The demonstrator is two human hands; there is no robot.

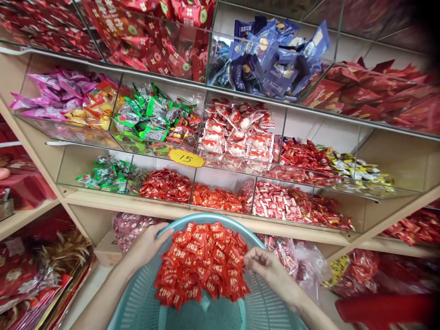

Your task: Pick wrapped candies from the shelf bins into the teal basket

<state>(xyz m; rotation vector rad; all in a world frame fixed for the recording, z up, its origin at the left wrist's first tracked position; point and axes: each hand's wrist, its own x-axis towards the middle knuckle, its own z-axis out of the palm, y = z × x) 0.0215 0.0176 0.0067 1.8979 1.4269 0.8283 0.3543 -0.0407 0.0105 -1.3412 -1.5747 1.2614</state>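
1. Your left hand [147,247] is at the upper left of the turquoise plastic basket [266,305], low in the centre of the frame; its thumb lies over the rim toward the sweets, its other fingers are mostly hidden, and you cannot tell how firmly it grips.
2. Your right hand [266,270] is right of the lower centre, fingers curled narrow against the right edge of the pile; you cannot tell whether a sweet is pinched between them.
3. The red-wrapped sweets [202,263] are heaped inside the basket, toward its far side, at the lower centre of the frame. Their wrappers carry pale gold characters, too small to read surely.
4. Above them, near the centre of the frame, a yellow scalloped tag [186,158] with a red edge reads "15", at the front of the middle row of clear bins.
5. At the upper left of the frame, red floral packets [147,39] show large pale Chinese characters; right of top centre, blue packets [271,55] bear pale print you cannot make out.
6. Across the middle row you see green-edged packets [151,110] left of centre and red-and-white wrapped sweets [239,130] near the centre.
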